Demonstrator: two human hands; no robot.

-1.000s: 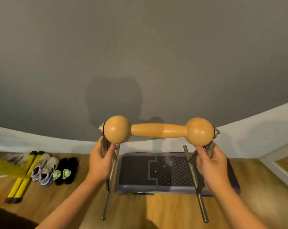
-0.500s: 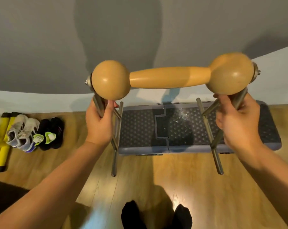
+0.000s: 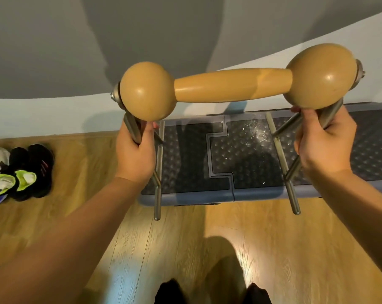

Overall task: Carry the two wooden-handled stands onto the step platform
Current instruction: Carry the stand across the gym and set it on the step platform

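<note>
The left hand (image 3: 135,151) is clenched round the metal upright under the left wooden ball; the right hand (image 3: 323,143) grips the matching upright under the right ball. Between them the wooden-handled stand (image 3: 231,85) hangs in mid-frame, its long axis running left to right, tilted up at the right. Its base rails overlap the near edge of the step platform (image 3: 207,197), lying centre to right of frame. Judgement: forward carry and lowering remain. Only one stand is in view.
</note>
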